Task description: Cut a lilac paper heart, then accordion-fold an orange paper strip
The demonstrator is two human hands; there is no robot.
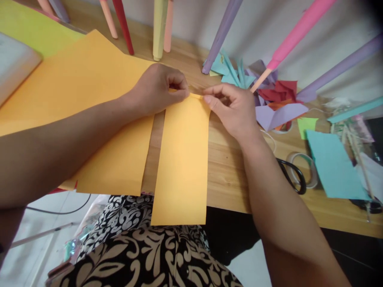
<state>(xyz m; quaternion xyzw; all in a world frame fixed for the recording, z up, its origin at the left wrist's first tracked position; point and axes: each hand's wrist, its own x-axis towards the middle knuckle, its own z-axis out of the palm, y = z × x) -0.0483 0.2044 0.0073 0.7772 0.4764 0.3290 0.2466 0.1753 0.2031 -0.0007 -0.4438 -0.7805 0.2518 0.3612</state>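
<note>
A strip of orange-yellow paper point(185, 159) lies lengthwise before me, its near end hanging past the table's front edge. My left hand point(163, 88) pinches the left corner of its far end between thumb and fingers. At the right corner of that same end, my right hand point(231, 105) also pinches the paper. A narrow fold or curl shows along the far edge between the two hands. Under my left forearm spreads a larger orange-yellow sheet point(116, 155), apart from the strip by a thin gap of bare wood.
Rolled paper tubes point(223, 36) lean on the wall behind. Folded coloured paper pieces point(281, 93) are heaped at the back right. Black scissor handles point(295, 177), a tape roll point(312, 171) and a turquoise paper piece point(336, 165) lie right. A white object point(14, 65) rests far left.
</note>
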